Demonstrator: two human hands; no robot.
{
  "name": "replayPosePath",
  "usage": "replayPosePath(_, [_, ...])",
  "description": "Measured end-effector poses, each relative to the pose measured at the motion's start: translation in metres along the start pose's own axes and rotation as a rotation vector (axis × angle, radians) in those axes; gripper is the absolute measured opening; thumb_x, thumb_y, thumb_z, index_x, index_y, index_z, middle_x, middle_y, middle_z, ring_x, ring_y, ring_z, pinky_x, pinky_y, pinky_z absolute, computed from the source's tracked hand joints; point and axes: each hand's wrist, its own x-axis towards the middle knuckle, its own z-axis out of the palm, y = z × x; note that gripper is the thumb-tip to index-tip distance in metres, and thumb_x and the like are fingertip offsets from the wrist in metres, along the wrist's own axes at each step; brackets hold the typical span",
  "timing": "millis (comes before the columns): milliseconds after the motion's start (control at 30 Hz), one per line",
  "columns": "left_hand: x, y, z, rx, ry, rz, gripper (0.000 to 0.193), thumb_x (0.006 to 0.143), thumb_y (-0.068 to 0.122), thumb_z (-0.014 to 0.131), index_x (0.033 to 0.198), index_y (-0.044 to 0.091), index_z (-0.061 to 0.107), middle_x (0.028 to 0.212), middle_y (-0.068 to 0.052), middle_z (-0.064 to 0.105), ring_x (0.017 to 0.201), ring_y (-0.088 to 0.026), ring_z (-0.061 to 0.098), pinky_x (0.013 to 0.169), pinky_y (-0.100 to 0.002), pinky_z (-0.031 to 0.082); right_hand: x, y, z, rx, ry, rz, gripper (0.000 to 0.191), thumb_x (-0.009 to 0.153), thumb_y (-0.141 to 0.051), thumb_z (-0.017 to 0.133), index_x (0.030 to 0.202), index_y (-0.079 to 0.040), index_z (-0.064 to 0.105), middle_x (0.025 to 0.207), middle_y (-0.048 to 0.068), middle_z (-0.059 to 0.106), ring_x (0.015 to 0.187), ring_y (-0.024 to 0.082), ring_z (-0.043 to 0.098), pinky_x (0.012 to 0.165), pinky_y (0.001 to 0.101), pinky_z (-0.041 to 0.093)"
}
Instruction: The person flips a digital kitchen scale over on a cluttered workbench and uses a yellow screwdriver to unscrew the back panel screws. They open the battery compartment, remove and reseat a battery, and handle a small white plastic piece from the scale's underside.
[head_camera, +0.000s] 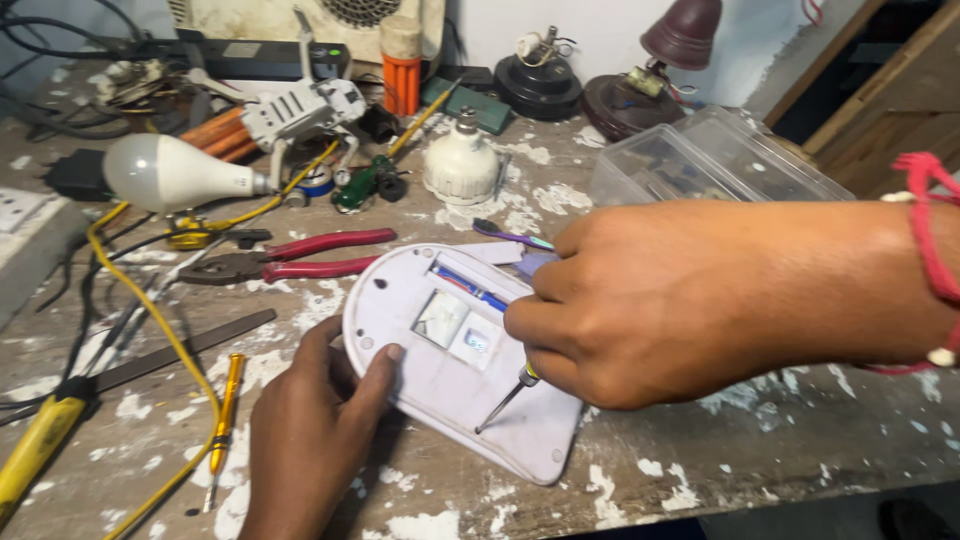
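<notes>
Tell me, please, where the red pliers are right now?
The red pliers lie left of centre on the bench, just above the white device and below the bulb.
</notes>
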Motion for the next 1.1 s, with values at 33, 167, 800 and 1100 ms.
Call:
replayPosePath(33, [0.000, 0.001, 0.001, 0.013, -0.006, -0.013, 0.060, 0.082, 0.043, 0.078, 0.130, 0.011, 0.066, 0.067, -0.012, 0.074, 0.057, -0.028, 0.072, 0.056, -0.042, 0.054, -0.001, -0.001, -0.001, 0.089, -0.088, 0.062, 0.017, 0.077, -0.016, 0.069, 0.075, -0.001, 0.063, 0.076, 0.010, 0.060, 0.067, 0.032, 0.066, 0.053, 0.0472, 0.052])
replayPosePath(167, [0.001, 0.003, 0.003, 0.049, -0.024, -0.057, 0.059, 0.082, 0.044, 0.080, 0.128, 0.010, 0.066, 0.065, -0.013, 0.073, 0.056, -0.028, 0.071, 0.056, -0.042, 0.054, 0.001, -0.011, -0.012, 0.414, -0.347, 0.417, 0.027, 0.090, -0.032, 0.064, 0.082, -0.006, 0.065, 0.078, 0.013, 0.064, 0.071, 0.037, 0.067, 0.062, 0.0507, 0.051])
replayPosePath(800, [-0.002, 0.000, 0.005, 0.058, -0.024, -0.037, 0.057, 0.083, 0.043, 0.080, 0.124, 0.007, 0.067, 0.062, -0.011, 0.071, 0.052, -0.025, 0.070, 0.053, -0.040, 0.054, 0.005, -0.033, -0.024, 0.974, -0.547, 0.931, 0.047, 0.083, -0.039, 0.074, 0.120, -0.016, 0.055, 0.098, 0.009, 0.071, 0.089, 0.026, 0.071, 0.073, 0.0435, 0.057])
replayPosePath(1100, [-0.002, -0.001, 0.003, -0.020, 0.016, -0.003, 0.058, 0.081, 0.042, 0.079, 0.127, 0.009, 0.067, 0.061, -0.010, 0.070, 0.052, -0.026, 0.069, 0.052, -0.041, 0.053, -0.020, -0.047, -0.010, 0.293, -0.275, 0.553, 0.029, 0.076, -0.024, 0.069, 0.104, -0.015, 0.066, 0.099, 0.004, 0.061, 0.088, 0.024, 0.068, 0.058, 0.0423, 0.055])
